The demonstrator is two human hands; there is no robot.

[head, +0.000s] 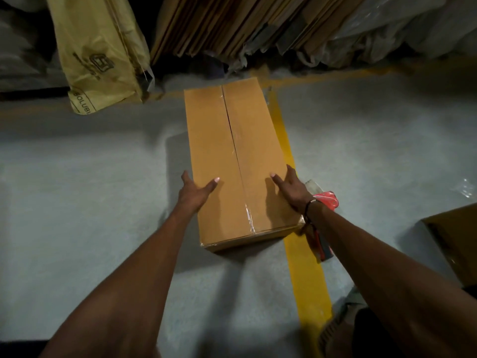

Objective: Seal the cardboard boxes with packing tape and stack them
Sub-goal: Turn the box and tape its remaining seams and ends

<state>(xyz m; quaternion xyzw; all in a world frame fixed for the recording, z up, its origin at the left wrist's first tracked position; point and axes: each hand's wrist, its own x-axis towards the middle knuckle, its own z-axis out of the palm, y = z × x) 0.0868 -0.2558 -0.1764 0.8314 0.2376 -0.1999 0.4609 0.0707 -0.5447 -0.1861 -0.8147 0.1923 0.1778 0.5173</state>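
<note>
A long brown cardboard box (219, 140) lies on the grey floor, its flaps closed and clear tape running along the centre seam. My left hand (196, 193) grips the box's left edge near the close end, thumb on top and fingers down the side. My right hand (293, 188) holds the right edge the same way. A red tape dispenser (326, 200) lies on the floor just right of the box, partly hidden behind my right wrist.
A yellow floor line (302, 267) runs under the box's right side. Flat cardboard sheets (232, 24) lean at the back, with a tan sack (100, 52) to their left and plastic wrapping (387, 29) to their right. Another box (454, 236) sits at the right edge.
</note>
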